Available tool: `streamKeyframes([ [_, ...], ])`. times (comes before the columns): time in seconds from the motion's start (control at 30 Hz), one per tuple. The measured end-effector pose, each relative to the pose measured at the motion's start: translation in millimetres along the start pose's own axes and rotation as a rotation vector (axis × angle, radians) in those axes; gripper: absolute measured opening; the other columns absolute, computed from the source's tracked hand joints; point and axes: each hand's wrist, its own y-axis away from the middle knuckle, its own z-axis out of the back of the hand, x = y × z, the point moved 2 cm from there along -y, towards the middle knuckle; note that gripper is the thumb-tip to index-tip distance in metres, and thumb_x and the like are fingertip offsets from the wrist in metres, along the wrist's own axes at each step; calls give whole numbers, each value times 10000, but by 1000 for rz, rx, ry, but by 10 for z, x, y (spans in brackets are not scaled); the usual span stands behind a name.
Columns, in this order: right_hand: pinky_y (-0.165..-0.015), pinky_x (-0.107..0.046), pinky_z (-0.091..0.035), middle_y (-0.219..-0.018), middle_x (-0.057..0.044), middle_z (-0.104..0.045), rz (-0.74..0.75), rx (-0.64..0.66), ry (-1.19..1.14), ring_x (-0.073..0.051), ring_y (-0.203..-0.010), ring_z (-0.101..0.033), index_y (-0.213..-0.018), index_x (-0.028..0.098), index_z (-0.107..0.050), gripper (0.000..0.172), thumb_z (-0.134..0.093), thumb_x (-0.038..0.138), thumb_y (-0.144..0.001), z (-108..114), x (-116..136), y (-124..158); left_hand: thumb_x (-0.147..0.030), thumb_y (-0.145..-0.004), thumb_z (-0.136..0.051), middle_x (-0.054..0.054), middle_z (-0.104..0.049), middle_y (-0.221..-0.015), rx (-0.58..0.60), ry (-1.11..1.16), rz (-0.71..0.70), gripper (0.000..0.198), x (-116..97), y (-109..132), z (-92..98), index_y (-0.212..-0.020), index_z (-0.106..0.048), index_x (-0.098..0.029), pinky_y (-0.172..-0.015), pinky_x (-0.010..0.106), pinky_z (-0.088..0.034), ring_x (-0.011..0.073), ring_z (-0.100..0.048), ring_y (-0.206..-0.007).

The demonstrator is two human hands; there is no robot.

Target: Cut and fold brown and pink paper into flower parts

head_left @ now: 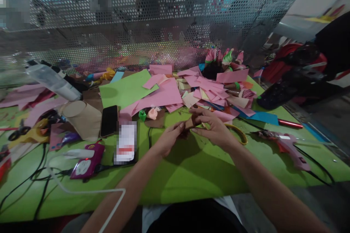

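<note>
Much smooth, bright-green table (188, 182) shows to its six o'clock edge; bare left hand (171, 137) and right hand (214, 127), grip closed, pinch a small, angular brown piece (189, 123).

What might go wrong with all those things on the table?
The glue gun lies beside the right arm; if it's hot, it might burn skin. The white cable crosses in front of the left arm and might snag. The brown piece between left hand and right hand might slip.
</note>
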Motion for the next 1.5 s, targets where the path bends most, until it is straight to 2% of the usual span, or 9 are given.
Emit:
streamKeyframes([
  [0.17, -1052, -504, -389, -1264, -83, -639, 14, 18, 26, -291, -1236, -543, -873, 249, -737, 74, -695, 276, -819, -12, -12, 14, -571, -661, -813, 42, -703, -850, -10, 16, 14, 527, -8, 12, -8, -1000, -754, -171, -740, 275, -468, 148, -575, -766],
  [0.33, -1057, -506, -387, -1287, -86, -633, 1, 23, 29, -293, -1241, -539, -822, 235, -721, 57, -702, 289, -820, -23, -32, 21, -554, -668, -813, 62, -728, -989, -36, 6, 21, 533, 13, -8, -9, -1051, -756, -187, -780, 289, -477, 153, -589, -802],
  [0.63, -1083, -528, -364, -1323, -76, -615, 7, 44, 38, -296, -1257, -527, -879, 258, -747, 87, -715, 315, -822, -40, -52, 24, -575, -727, -757, 52, -717, -1014, 14, -55, -34, 519, 1, 13, -34, -1088, -747, -201, -799, 289, -472, 157, -572, -813],
  [0.83, -1076, -546, -371, -1294, -76, -635, 20, 25, 35, -304, -1223, -551, -839, 265, -749, 72, -731, 328, -812, -69, -82, 19, -580, -721, -763, 46, -715, -987, 40, -36, -42, 523, -18, 31, -59, -1089, -747, -208, -795, 284, -475, 153, -575, -823],
  [1.03, -1061, -514, -392, -1257, -74, -650, 38, 21, 61, -294, -1217, -556, -848, 268, -759, 57, -705, 272, -827, -66, -63, 6, -588, -665, -800, 44, -717, -978, 4, 9, -13, 546, -3, 23, -46, -1047, -747, -201, -779, 285, -479, 144, -579, -780],
  [1.23, -1040, -477, -421, -1249, -79, -660, 37, -17, 66, -281, -1181, -575, -842, 243, -751, 85, -689, 302, -841, -65, -54, 7, -605, -639, -812, 19, -664, -750, 43, 17, -8, 547, -19, 26, -56, -926, -743, -144, -747, 279, -473, 132, -566, -697],
  [1.5, -1025, -476, -431, -1247, -79, -658, 10, -53, 33, -291, -1194, -565, -818, 240, -741, 57, -724, 292, -801, -79, -52, 16, -569, -675, -804, 34, -667, -786, 76, 20, -10, 523, -46, 44, -78, -954, -750, -130, -777, 282, -464, 126, -562, -697],
])
